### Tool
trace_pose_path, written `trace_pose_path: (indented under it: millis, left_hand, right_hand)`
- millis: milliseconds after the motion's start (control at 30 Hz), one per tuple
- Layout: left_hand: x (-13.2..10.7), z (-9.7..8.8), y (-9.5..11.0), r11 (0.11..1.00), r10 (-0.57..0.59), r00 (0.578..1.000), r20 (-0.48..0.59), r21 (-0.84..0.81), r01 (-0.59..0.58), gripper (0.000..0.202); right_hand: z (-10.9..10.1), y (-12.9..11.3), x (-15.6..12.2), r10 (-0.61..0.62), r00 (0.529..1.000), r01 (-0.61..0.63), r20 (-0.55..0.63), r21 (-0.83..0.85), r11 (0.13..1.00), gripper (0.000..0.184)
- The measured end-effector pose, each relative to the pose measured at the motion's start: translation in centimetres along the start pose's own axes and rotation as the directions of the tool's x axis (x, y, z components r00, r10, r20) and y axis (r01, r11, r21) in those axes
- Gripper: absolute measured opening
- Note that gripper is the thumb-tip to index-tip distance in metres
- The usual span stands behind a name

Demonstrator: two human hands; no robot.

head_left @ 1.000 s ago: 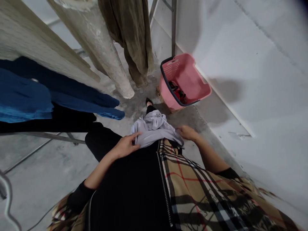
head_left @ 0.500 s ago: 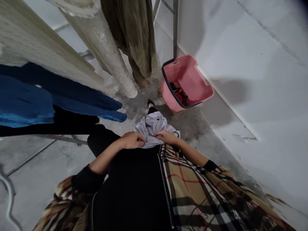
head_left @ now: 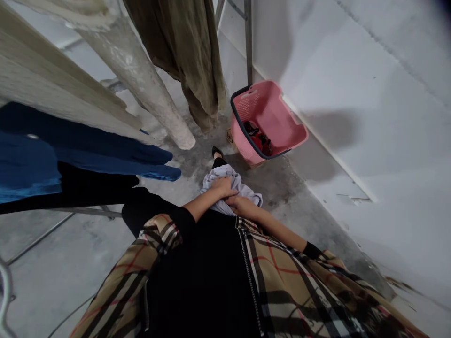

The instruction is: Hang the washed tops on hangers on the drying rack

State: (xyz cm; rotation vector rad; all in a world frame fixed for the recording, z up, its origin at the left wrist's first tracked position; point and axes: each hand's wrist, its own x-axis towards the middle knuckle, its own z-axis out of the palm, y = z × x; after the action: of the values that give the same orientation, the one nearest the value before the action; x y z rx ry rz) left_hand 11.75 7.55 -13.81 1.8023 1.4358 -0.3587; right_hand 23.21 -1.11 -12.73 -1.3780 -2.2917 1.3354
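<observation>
- Head view: pale grey cloth [head_left: 249,191] lay bunched just in front of the person's waist.
- Left hand [head_left: 223,187] and right hand [head_left: 243,207] came together over it, fingers partly curled; could not tell whether either gripped the cloth.
- Pink basket [head_left: 285,124] stood beside the white wall [head_left: 373,94], dark and red items [head_left: 259,139] inside.
- Blue garment [head_left: 116,152] hung to the left.

Pink basket [head_left: 283,119] beside white wall [head_left: 394,103]; blue garment [head_left: 88,152] hanging left.
</observation>
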Motion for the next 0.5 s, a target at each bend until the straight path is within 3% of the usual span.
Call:
trace_pose_path:
  millis: [100, 267, 367, 500]
  left_hand:
    - [1.2, -0.1, -0.8, 0.988, -0.099, 0.995, 0.026, -0.116, 0.101, 0.04]
    - [1.5, -0.7, -3.8, 0.881, -0.16, 0.985, 0.06, -0.442, 0.17, 0.037]
    - [0.7, -0.7, -5.2, 0.714, -0.159, 0.982, 0.105, -0.674, 0.188, 0.036]
    - [-0.8, -0.8, -6.1, 0.414, -0.152, 0.979, 0.136, -0.891, 0.188, 0.03]
  right_hand:
    - [-0.6, -0.7, -0.8, 0.016, 1.0, -0.016, 0.005, -0.051, 0.999, 0.027]
    - [-1.0, -1.0, -2.8, -0.012, 0.996, 0.009, -0.085, -0.036, 0.999, 0.033]
    - [-0.7, -0.6, -3.8, -0.01, 0.986, 0.012, -0.167, 0.009, 1.0, 0.038]
    - [-0.5, -0.3, -4.8, 0.127, 0.969, -0.115, -0.211, 0.07, 0.991, 0.051]
